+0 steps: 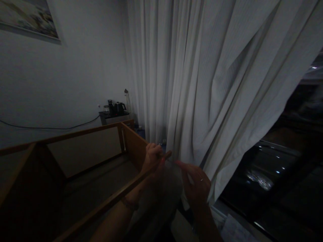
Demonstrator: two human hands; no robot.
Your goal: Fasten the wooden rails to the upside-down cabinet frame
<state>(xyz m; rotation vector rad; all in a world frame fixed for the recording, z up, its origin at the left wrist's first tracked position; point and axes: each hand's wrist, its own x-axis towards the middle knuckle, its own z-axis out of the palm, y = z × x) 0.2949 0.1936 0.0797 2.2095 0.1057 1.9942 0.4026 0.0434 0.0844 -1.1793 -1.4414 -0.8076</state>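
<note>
A brown wooden furniture frame (pixel 108 204) with open bays stretches from the lower left to the middle of the view. At its near right corner, my left hand (pixel 152 155) is closed around the wood, fingers curled by the rail's end. A small reddish glow shows on the rail there. Just to the right, my right hand (pixel 196 183), with a ring on one finger, pinches something thin and rod-like that points at the rail's end. Dimness and blur hide its exact kind. A bracelet circles my left wrist.
Long pale curtains (pixel 186 74) hang close behind my hands. Dark glass (pixel 272 174) with reflections lies to the right. In the far corner, a black kettle (pixel 119 107) stands on a small cabinet. A black cable (pixel 50 127) runs along the wall, below a picture (pixel 27 18).
</note>
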